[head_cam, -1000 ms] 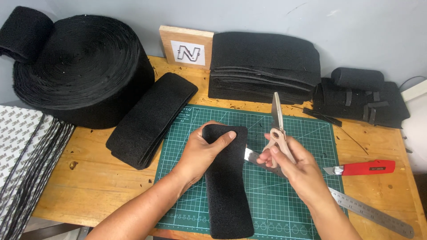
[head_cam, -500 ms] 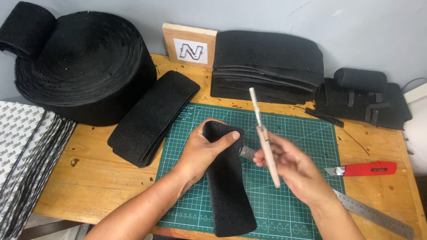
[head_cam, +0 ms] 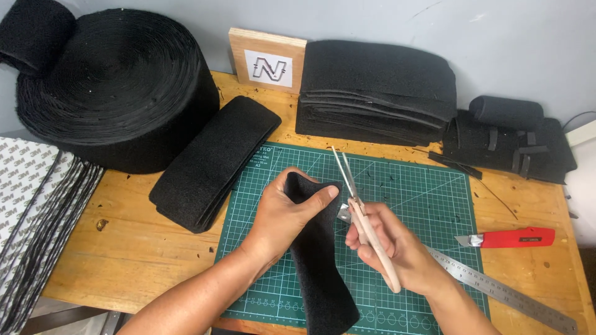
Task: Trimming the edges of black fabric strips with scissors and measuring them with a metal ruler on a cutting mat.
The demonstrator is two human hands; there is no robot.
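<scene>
1. The left hand (head_cam: 287, 217) comes in from the bottom edge, with the arm slanting up and to the right. Its fingers curl around the top end of a black felt strip (head_cam: 320, 267), and the thumb presses on the front of it.
2. The strip hangs down from that hand toward the near edge of the worktop (head_cam: 130, 254). It lies on a green cutting mat (head_cam: 422, 205).
3. The right hand (head_cam: 397, 248) is just to the right of the strip. It is closed around the pale handles of a pair of scissors (head_cam: 360, 217).
4. The scissor blades point up and away from the hand. The blades look nearly shut, and they sit just beside the strip's top corner and the left thumb.
5. A metal ruler (head_cam: 509, 294) pokes out from under the right hand, going right.
6. Farther right lies a red knife (head_cam: 509, 237).
7. Left of the left hand is a flat stack of black strips (head_cam: 214, 162).
8. Farthest back sit a big black roll (head_cam: 112, 87) and a pile of folded black sheets (head_cam: 379, 93).
</scene>
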